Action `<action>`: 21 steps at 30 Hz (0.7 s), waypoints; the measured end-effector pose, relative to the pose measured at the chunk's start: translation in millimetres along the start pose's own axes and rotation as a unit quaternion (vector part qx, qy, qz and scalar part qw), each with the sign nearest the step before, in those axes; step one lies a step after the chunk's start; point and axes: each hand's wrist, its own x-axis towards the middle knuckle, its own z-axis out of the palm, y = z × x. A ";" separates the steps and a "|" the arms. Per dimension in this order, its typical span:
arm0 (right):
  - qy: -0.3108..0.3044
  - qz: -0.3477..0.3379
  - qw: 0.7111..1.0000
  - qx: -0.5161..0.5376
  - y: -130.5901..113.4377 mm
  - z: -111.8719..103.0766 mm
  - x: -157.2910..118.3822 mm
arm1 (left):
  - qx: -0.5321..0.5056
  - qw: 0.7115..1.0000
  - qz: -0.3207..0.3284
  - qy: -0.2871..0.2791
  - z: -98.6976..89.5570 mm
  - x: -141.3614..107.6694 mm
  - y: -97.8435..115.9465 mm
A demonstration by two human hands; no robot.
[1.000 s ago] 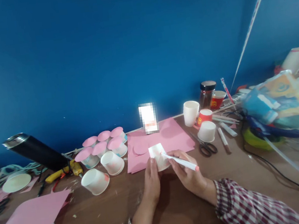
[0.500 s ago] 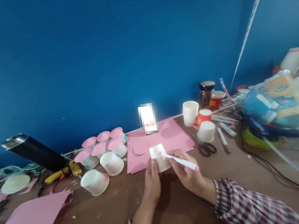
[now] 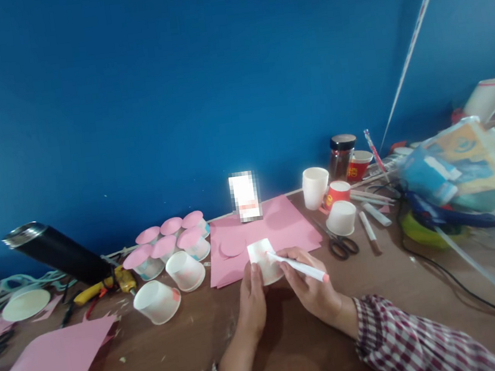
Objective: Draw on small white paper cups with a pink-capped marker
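Observation:
My left hand point(image 3: 253, 302) is closed around the left side of a white paper cup point(image 3: 263, 259), which is tilted above the table. In my right hand point(image 3: 309, 289) is a white marker pen point(image 3: 300, 268) with a pinkish-orange end, its tip at the cup's side. My right fingers are also close to the cup's right edge. Just beyond the cup, a round pink paper disc point(image 3: 233, 246) lies on pink sheets point(image 3: 279, 221). To the left stand several paper cups topped with pink discs point(image 3: 139, 256) and two white paper cups point(image 3: 157, 302) without them.
Scissors point(image 3: 343, 247), a white cup point(image 3: 341, 218), a red cup point(image 3: 337, 193) and loose pens point(image 3: 368, 226) sit to the right. A black flask point(image 3: 60, 253), yellow pliers-like tool point(image 3: 98, 288) and pink paper point(image 3: 49, 369) lie left. A bagged pile point(image 3: 461, 165) fills the far right.
Almost nothing differs. The marker pen and my right hand have shifted very slightly at the cup; the other things stay where they were.

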 end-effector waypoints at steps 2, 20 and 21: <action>0.000 0.002 1.000 -0.002 0.3 0.2 -0.2 | 0.006 1.000 -0.003 0.017 -0.1 0.0 -0.5; -0.019 0.001 1.000 -0.005 -2.0 0.3 -1.1 | -0.035 0.999 0.003 0.020 -1.1 1.7 -4.1; -0.020 0.001 1.000 -0.004 -2.0 0.3 -1.1 | -0.037 0.999 0.004 0.016 -1.2 1.7 -4.4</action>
